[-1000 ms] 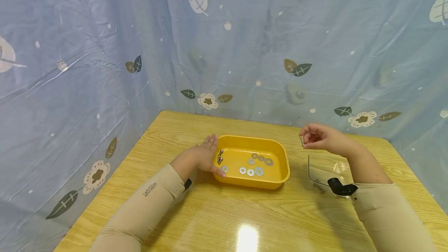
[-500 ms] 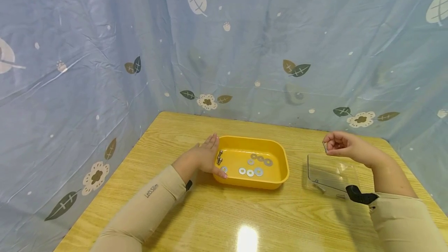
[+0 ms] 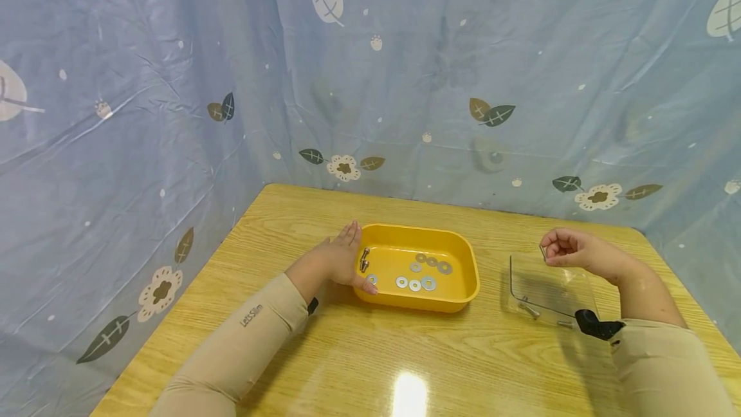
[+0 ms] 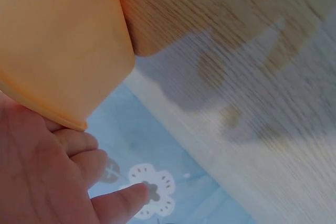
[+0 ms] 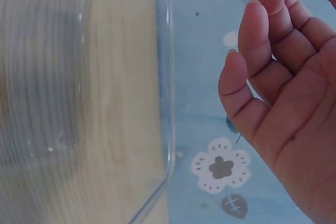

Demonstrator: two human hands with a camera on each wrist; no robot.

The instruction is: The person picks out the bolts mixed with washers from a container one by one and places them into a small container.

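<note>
In the head view my left hand (image 3: 336, 261) rests on the left rim of a yellow tray (image 3: 417, 302), its fingers along the edge and thumb over the front corner. Inside the tray lie several flat washers (image 3: 428, 283) and a few metal bolts (image 3: 365, 265) by the left wall. My right hand (image 3: 570, 252) pinches a small silver bolt (image 3: 543, 252) between thumb and fingertips, above a clear plastic box (image 3: 550, 288). A bolt (image 3: 529, 309) shows at that box. In the right wrist view the fingertips are partly cut off and the held bolt is hardly visible.
A wooden table (image 3: 324, 352) bears both containers, the clear box to the right of the tray. Blue patterned curtains (image 3: 405, 82) stand behind the table and along its left side. Another bolt (image 3: 566, 324) shows near the clear box's front.
My right hand has carried the bolt to the right, over the clear box, then slightly lower. The left hand stays on the tray rim.
</note>
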